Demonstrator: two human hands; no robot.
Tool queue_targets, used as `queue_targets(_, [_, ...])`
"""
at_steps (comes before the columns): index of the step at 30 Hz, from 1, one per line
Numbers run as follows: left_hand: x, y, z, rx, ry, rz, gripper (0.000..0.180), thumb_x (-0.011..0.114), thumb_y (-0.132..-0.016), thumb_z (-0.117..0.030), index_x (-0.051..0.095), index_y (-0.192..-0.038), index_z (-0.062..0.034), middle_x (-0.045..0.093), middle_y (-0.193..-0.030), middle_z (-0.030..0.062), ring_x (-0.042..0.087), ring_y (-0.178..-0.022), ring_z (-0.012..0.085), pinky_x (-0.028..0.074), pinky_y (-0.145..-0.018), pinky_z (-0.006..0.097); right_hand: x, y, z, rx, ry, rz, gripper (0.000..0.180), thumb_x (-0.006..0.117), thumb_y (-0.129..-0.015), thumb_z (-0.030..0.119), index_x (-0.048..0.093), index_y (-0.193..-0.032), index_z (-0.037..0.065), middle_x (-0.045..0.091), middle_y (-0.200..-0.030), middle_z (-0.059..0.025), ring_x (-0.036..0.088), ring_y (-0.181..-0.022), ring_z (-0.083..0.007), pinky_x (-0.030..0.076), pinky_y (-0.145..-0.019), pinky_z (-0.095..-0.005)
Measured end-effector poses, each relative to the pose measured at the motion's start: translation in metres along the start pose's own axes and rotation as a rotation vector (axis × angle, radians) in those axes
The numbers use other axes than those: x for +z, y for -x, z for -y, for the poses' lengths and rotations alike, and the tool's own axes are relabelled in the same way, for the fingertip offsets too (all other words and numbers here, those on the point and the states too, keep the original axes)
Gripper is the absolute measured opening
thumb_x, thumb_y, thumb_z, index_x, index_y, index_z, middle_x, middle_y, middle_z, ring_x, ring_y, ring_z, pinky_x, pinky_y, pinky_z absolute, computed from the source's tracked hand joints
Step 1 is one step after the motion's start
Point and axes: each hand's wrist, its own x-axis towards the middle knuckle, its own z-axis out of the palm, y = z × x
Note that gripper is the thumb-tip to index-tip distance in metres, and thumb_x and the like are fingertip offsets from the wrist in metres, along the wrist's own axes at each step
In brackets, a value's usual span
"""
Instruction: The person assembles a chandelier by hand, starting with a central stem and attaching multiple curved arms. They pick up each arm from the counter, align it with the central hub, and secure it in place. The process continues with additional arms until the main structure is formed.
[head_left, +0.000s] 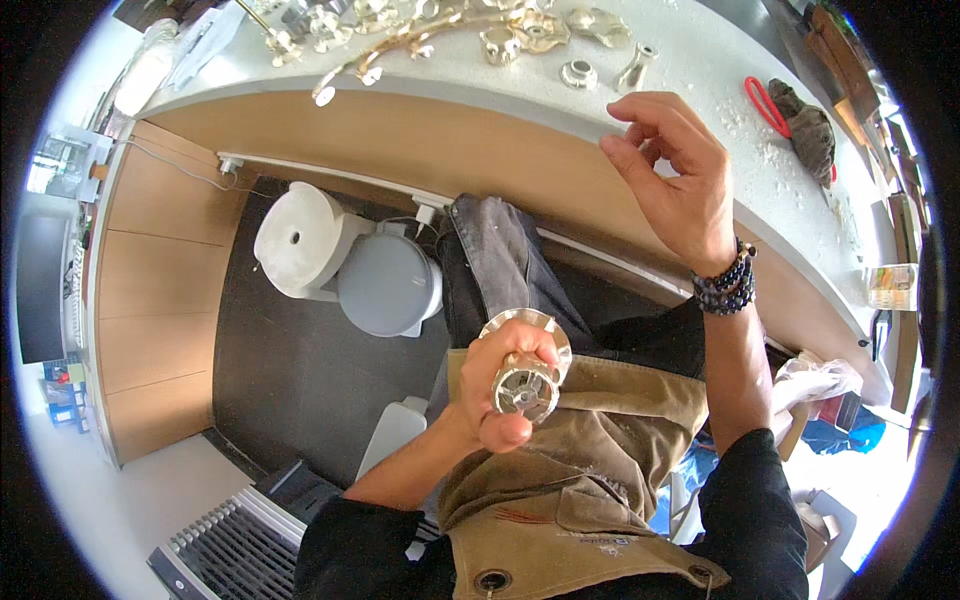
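Left hand: our left hand sits low over our lap, fingers curled tight about a clear glass piece with a metal hub; we grip it from the left, thumb under it, the spoked metal face turned up toward us
Glass piece: it hangs above our tan apron, just in front of our dark trouser knee; its clear rim shows behind our fingers
Right hand: our right hand is raised at the worktop edge, fingers half bent and loosely spread, thumb and forefinger nearly meeting; we cannot tell whether a small thing sits between them; a band of dark beads circles the wrist
Under the worktop: a white roll lies beside a grey round bin on the dark floor; a white cable strip runs along the wooden front
Worktop: the white worktop curves across the top of the view, well apart from our left hand
Metal parts: pale brass-coloured fittings lie scattered on it; a small round collar and a small flared cone stand just beyond our right fingertips
Far right: red-handled scissors lie touching a dark crumpled cloth
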Motion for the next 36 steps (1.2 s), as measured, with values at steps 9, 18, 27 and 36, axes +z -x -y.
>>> queue_targets(9, [-0.004,0.013,0.026,-0.007,-0.222,-0.054,0.099,0.025,-0.079,-0.091,0.058,-0.094,0.0014,0.061,-0.081,0.0083,0.057,-0.067,0.0177,0.045,-0.060,0.030,-0.003,0.006,-0.014,0.057,0.018,0.055,0.015,0.072,-0.084,0.002,0.068,-0.098,0.000,0.067,-0.088,-0.0061,0.064,-0.072,-0.0122,0.053,-0.066,-0.0252])
queue_targets(18, [-0.009,0.025,0.041,0.123,-0.365,0.180,0.074,0.095,-0.059,-0.045,0.059,-0.109,-0.0036,0.066,-0.078,0.0104,0.067,-0.066,0.0237,0.052,-0.060,0.034,0.014,-0.017,0.024,0.025,0.013,0.121,0.025,0.070,-0.083,0.000,0.065,-0.107,-0.001,0.066,-0.098,-0.0147,0.068,-0.074,-0.0216,0.055,-0.064,-0.0303])
queue_targets(27, [-0.004,0.026,0.040,0.248,-0.486,0.207,0.068,0.092,-0.064,-0.044,0.063,-0.105,0.0008,0.066,-0.076,0.0122,0.068,-0.067,0.0279,0.053,-0.060,0.035,0.070,-0.094,0.010,-0.091,0.558,0.168,0.034,0.072,-0.086,0.020,0.064,-0.113,0.001,0.068,-0.100,-0.0159,0.068,-0.078,-0.0335,0.054,-0.071,-0.0423])
queue_targets(36, [-0.010,0.027,0.042,0.225,-0.381,0.199,0.068,0.093,-0.062,-0.039,0.061,-0.107,0.0000,0.060,-0.074,0.0091,0.063,-0.064,0.0249,0.050,-0.058,0.033,0.049,-0.093,0.017,-0.181,0.322,0.018,0.039,0.080,-0.083,0.018,0.066,-0.115,0.003,0.066,-0.091,-0.0075,0.063,-0.072,-0.0143,0.054,-0.065,-0.0280])
